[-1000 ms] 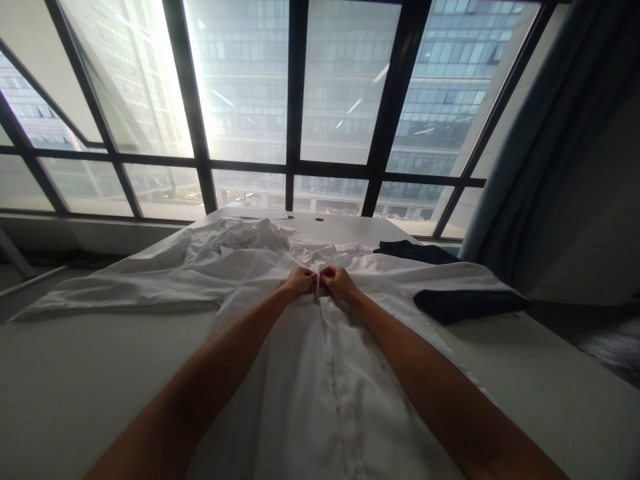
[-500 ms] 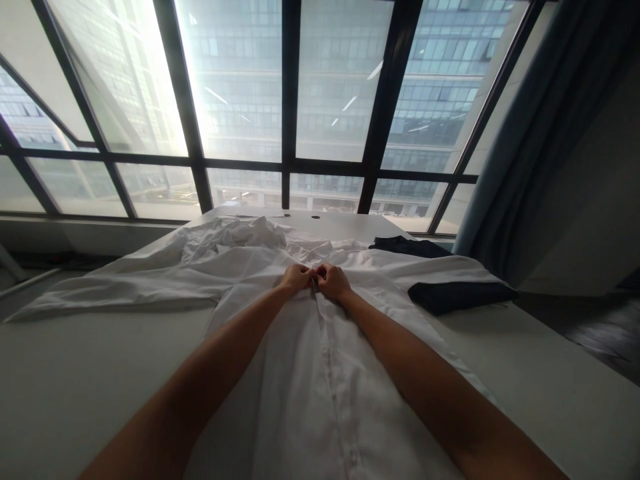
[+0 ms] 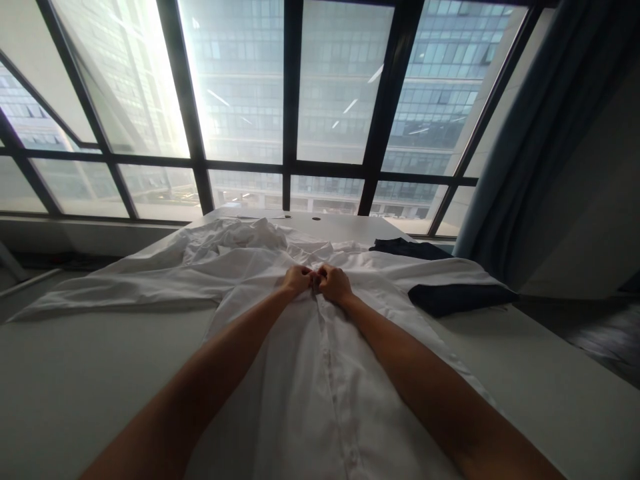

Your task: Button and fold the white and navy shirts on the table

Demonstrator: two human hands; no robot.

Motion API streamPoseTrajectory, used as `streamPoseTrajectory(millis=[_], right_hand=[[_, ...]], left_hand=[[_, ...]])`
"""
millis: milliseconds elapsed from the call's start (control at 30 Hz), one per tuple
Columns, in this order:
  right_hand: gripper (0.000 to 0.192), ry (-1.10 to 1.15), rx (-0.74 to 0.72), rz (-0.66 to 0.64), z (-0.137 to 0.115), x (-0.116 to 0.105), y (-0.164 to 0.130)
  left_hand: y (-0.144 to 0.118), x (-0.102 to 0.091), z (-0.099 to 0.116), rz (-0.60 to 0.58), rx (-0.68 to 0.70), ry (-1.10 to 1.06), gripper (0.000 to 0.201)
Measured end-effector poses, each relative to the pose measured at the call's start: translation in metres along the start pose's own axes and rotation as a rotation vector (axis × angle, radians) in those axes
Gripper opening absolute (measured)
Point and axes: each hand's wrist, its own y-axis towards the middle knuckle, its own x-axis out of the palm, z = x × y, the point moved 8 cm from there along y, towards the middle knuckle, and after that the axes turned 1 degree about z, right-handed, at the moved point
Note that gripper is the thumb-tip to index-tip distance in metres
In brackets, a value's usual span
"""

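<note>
Pinching the white shirt [image 3: 290, 347] at frame centre, the left hand [image 3: 299, 279] and right hand [image 3: 334, 283] seem to me working along its front opening [image 3: 330, 373], the next move calling for steady grip.

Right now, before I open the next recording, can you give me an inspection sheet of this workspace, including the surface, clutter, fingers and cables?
Surface: white table, with two small dark holes near its far edge.
Job's things: white shirt, spread out and creased, sleeves out to both sides.
Clutter: dark cloth showing on both sides of the right-hand sleeve; one piece or two, cannot tell.
Fingers: left hand and right hand close together, pinching the shirt's front; fine detail unclear.
Cables: nothing seen.
Surroundings: large window ahead, blue curtain at right.
</note>
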Motion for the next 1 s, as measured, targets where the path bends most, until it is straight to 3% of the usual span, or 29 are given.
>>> streamPoseTrajectory(millis=[167, 700, 1000], right_hand=[[0.013, -0.031, -0.004, -0.015, -0.001, 0.002, -0.001], [0.023, -0.087, 0.018, -0.067, 0.001, 0.011, 0.003], [0.020, -0.077, 0.030, -0.015, 0.007, 0.007, 0.003]], left_hand=[[-0.004, -0.002, 0.002, -0.006, -0.045, 0.084, 0.018], [-0.008, -0.001, 0.020, 0.047, 0.067, 0.284, 0.020], [-0.017, 0.002, 0.029, 0.042, 0.130, 0.597, 0.026]])
